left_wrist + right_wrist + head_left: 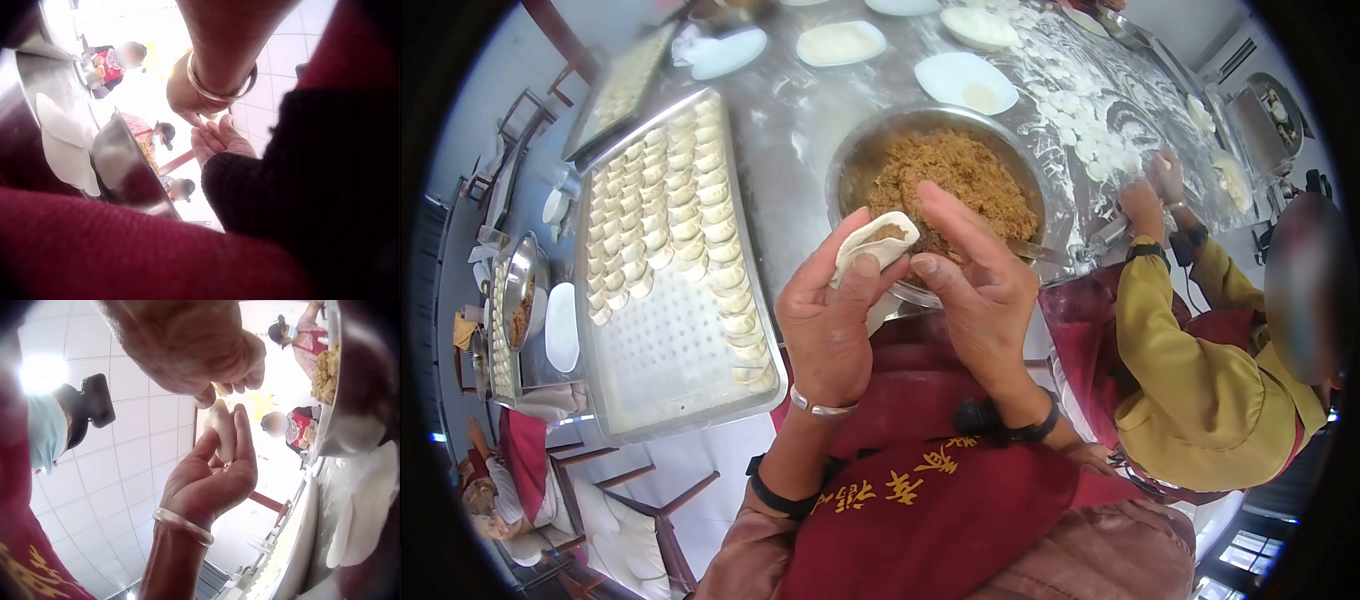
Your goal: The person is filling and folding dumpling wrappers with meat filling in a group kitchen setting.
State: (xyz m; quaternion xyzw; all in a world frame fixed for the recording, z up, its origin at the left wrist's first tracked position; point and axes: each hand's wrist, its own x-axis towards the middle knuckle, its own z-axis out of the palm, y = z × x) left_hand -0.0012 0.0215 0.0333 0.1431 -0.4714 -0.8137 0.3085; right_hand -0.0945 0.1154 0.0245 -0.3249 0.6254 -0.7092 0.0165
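The left hand (830,320) curls round a filled dumpling wrapper (878,243), half folded and held above the near rim of the filling bowl (850,165) on the worktop (790,130). The right hand (975,290) is close beside it, fingers fairly straight, thumb at the wrapper's edge, gripping nothing. Sealing seems the step in hand. The next move calls for pinching the open edge together gently, so the filling stays in.

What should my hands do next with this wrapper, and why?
Probably fold the wrapper closed and pinch its rim. It lies cupped in the left hand, not yet sealed, with filling showing inside, and the right hand has its thumb right at the open edge.
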